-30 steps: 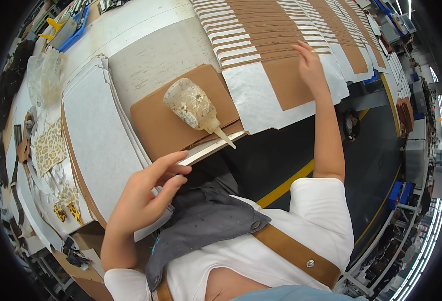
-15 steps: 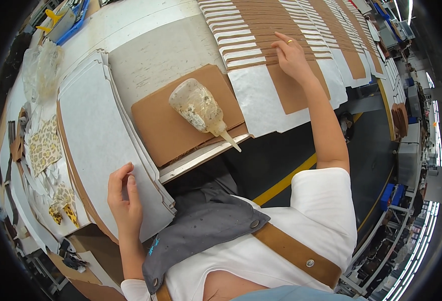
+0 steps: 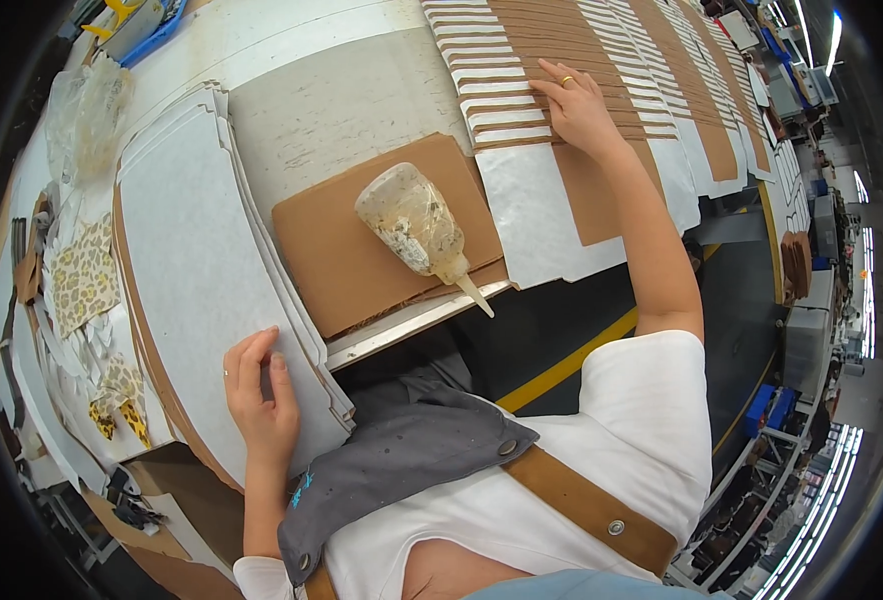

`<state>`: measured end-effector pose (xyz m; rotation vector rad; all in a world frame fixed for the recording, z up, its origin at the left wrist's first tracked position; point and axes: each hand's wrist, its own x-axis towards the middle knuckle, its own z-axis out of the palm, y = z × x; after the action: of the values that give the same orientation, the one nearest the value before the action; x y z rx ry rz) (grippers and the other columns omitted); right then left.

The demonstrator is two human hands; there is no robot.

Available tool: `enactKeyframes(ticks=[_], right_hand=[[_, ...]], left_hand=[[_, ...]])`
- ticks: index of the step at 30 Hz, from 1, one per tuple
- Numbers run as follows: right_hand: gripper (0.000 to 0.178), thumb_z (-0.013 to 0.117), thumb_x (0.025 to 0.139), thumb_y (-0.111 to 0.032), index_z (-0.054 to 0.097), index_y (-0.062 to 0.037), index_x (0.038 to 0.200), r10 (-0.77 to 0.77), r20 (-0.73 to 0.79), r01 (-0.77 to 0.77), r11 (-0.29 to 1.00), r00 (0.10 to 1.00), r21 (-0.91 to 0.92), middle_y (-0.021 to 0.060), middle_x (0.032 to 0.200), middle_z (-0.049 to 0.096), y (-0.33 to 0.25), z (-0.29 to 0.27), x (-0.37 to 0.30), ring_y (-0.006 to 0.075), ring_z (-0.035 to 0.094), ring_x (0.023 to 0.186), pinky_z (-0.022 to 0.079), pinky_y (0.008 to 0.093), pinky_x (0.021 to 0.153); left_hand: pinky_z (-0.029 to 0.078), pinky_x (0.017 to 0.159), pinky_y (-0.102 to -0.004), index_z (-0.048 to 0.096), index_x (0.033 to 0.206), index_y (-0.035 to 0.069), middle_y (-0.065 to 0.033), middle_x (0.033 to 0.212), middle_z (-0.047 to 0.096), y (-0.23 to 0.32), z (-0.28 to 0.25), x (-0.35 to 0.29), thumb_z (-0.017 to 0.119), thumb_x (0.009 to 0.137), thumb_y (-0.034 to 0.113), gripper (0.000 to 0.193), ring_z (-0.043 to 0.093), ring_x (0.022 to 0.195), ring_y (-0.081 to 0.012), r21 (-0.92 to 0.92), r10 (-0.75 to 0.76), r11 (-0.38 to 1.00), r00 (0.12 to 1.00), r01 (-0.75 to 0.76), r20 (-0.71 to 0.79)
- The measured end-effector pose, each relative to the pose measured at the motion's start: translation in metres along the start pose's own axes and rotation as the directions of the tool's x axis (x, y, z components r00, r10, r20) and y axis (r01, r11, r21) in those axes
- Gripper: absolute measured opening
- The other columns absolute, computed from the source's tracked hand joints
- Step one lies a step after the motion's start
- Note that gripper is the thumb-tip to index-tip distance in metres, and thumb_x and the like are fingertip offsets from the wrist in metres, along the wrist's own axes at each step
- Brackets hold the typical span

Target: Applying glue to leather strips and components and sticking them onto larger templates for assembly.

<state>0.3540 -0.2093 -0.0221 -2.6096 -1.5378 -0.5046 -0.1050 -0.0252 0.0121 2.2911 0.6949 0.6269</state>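
My right hand [image 3: 581,110] lies over a fanned row of overlapping brown and white sheets [image 3: 551,65], fingers stretched out and apart, fingertips at their layered edges. Nothing shows in its grasp. My left hand [image 3: 261,395] hovers over or rests on a stack of long white sheets [image 3: 196,240]; whether it touches them I cannot tell. Its fingers are loosely bent and apart, with nothing held. Between the hands, a translucent squeeze bottle [image 3: 416,225] with a narrow nozzle lies on a pile of brown sheets [image 3: 336,265], its nozzle reaching past the table edge.
More fanned sheets [image 3: 706,145] continue to the right. Patterned scraps [image 3: 86,275] and a crumpled clear plastic bag [image 3: 86,120] sit at the left. A tub with yellow handles [image 3: 131,30] stands in a blue tray at the far left. A yellow floor line [image 3: 566,360] runs below the table.
My right hand has shifted slightly left across the fanned sheets, its fingers more spread. The left hand stays over the white stack. The whole view has moved a little.
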Motion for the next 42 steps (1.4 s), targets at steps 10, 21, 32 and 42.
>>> enactKeyframes(ticks=[10, 21, 32, 42], right_hand=[[0.041, 0.040, 0.091, -0.012, 0.044, -0.0159, 0.131, 0.045, -0.015, -0.041, 0.981, 0.999, 0.191, 0.0036, 0.127, 0.056, -0.004, -0.001, 0.035, 0.0251, 0.044, 0.124, 0.025, 0.0489, 0.107], [0.045, 0.036, 0.096, -0.017, 0.030, -0.0218, 0.141, 0.092, 0.167, -0.129, 0.965, 0.982, 0.228, 0.0025, 0.118, 0.063, -0.004, -0.003, 0.063, 0.0239, 0.049, 0.119, 0.020, 0.0475, 0.109], [0.050, 0.036, 0.089, -0.008, 0.033, -0.0173, 0.139, 0.078, 0.174, -0.107, 0.981, 0.982, 0.161, 0.0004, 0.119, 0.062, 0.002, 0.025, 0.091, 0.0246, 0.048, 0.120, 0.023, 0.0508, 0.107], [0.049, 0.036, 0.090, -0.007, 0.034, -0.0150, 0.138, 0.080, 0.091, -0.095, 0.979, 0.993, 0.181, 0.0065, 0.120, 0.061, 0.002, 0.034, 0.122, 0.0269, 0.051, 0.117, 0.029, 0.0444, 0.104]], left_hand=[[0.046, 0.078, -0.0320, 0.061, 0.104, -0.001, -0.0135, 0.102, 0.060, 0.000, 0.000, -0.001, 0.052, 0.084, -0.004, 0.022, 0.056, 0.092, -0.0252, 0.014, -0.009, 1.000, 1.000, 0.009, -0.019], [0.046, 0.076, -0.0323, 0.062, 0.103, 0.000, -0.0132, 0.100, 0.061, -0.002, -0.001, -0.001, 0.053, 0.082, -0.005, 0.023, 0.056, 0.090, -0.0254, 0.002, -0.007, 1.000, 1.000, 0.008, -0.016], [0.044, 0.078, -0.0329, 0.060, 0.104, -0.001, -0.0137, 0.099, 0.060, -0.001, -0.001, 0.000, 0.052, 0.083, -0.004, 0.023, 0.055, 0.089, -0.0259, 0.009, 0.021, 1.000, 1.000, -0.021, -0.010], [0.043, 0.074, -0.0341, 0.061, 0.104, 0.000, -0.0128, 0.097, 0.061, -0.005, 0.001, -0.002, 0.054, 0.079, -0.005, 0.026, 0.055, 0.084, -0.0258, 0.002, 0.055, 0.998, 0.998, -0.055, -0.039]])
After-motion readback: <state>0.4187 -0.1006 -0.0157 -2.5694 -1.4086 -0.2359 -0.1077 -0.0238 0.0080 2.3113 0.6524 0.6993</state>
